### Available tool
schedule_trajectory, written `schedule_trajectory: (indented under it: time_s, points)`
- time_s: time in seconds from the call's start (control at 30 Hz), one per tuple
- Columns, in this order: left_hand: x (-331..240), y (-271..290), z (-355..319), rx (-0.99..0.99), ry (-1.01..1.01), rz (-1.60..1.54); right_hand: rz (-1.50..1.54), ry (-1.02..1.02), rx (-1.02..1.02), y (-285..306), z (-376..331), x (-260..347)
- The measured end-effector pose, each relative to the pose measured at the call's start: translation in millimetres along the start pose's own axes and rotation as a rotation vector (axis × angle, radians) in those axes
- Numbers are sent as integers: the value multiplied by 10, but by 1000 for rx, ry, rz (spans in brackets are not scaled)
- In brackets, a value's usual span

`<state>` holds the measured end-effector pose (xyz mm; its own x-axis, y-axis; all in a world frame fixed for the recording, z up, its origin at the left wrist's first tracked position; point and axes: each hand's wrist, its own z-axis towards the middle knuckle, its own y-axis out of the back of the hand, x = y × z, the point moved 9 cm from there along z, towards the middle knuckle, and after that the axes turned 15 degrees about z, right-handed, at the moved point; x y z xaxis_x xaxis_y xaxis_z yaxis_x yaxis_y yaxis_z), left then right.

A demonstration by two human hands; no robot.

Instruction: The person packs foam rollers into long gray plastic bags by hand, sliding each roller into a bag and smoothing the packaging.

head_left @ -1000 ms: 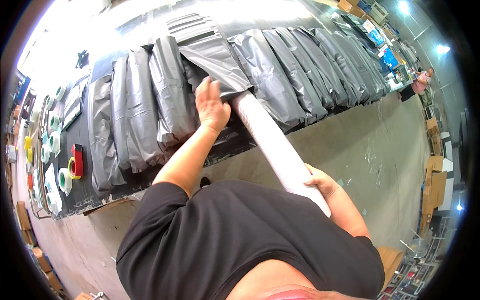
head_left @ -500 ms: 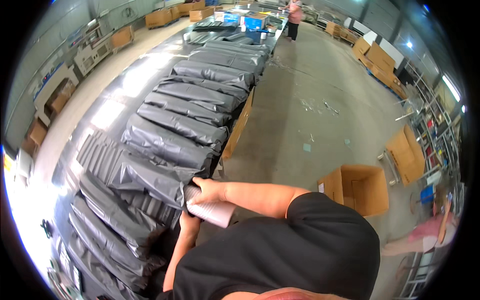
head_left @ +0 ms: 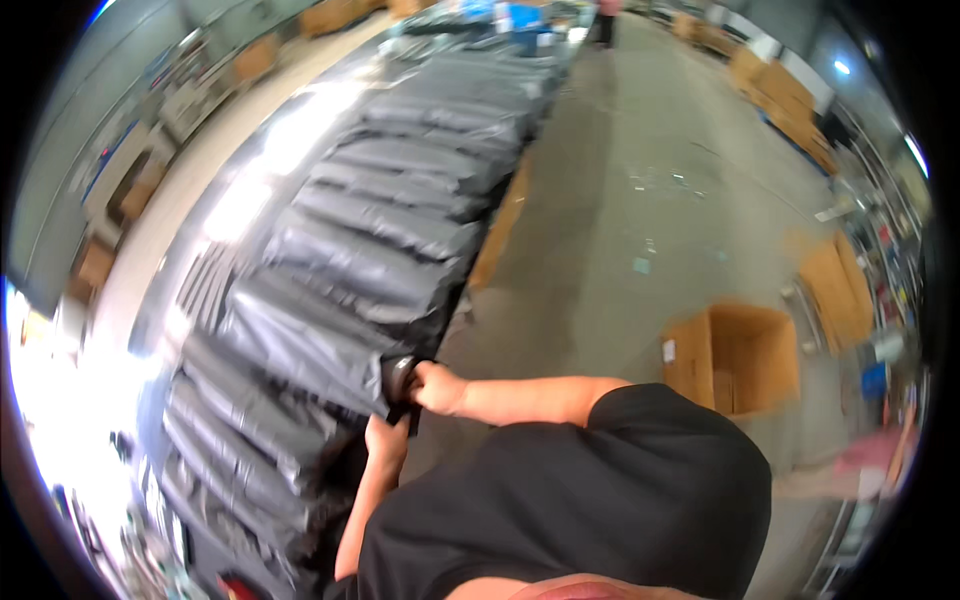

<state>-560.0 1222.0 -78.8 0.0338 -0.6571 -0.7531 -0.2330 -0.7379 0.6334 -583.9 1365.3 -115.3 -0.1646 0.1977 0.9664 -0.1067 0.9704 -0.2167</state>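
A filled dark grey plastic bag (head_left: 305, 335) lies across the row on the long table, its mouth toward me at the table's right edge. My left hand (head_left: 387, 437) is closed on the lower lip of that mouth. The end of a dark roll (head_left: 401, 374) shows inside the opening; most of its length is hidden in the plastic. My right hand (head_left: 438, 388) has its fingers curled at this end, and motion smears them a little.
More filled grey bags (head_left: 390, 205) run up the table (head_left: 240, 195), and others (head_left: 240, 430) lie nearer on the left. An open cardboard box (head_left: 690, 365) stands on the floor to the right. One person (head_left: 608, 20) stands far off; another, blurred, is at the right rim.
The roll, which stuck well out of the bag's mouth, has gone in almost to its end. My right hand has followed it to the opening. My view has shifted slightly.
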Motion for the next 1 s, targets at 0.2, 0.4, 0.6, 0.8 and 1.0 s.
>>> schedule_trajectory:
  time_s: [0.2,0.4,0.6,0.8,1.0]
  points:
    - [474,-27,-56,76,162,351,178,-221,-196,-163,-199,17]
    - [476,-685,-476,204,-160,-26,228,-100,81,-828,-80,459]
    - [756,-776,-496,269,-154,-119,-58,-68,85,-916,381,139]
    - [-433,206,-174,224,-225,237,-462,41,116,-717,687,-37]
    - [-655,100,-202,411,-246,-345,-877,288,226,-749,562,-457]
